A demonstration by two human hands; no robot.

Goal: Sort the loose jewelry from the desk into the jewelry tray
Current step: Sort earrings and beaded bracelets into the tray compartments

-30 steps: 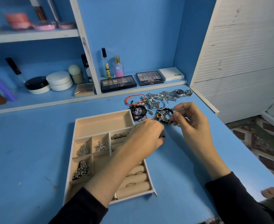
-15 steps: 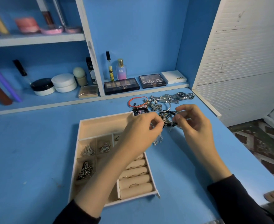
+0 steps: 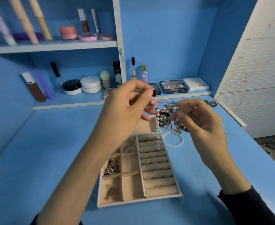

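My left hand (image 3: 125, 111) was raised above the jewelry tray (image 3: 138, 201), pinching the top of a pearl strand (image 3: 157, 127) that hung down over the tray's far right corner. My right hand (image 3: 198, 122) pinched at the tangled heap of loose jewelry (image 3: 167, 111) on the blue bench (image 3: 44, 151) just beyond the tray; exactly which piece it held was blurred. A pale beaded bracelet (image 3: 174, 141) lay beside the tray.
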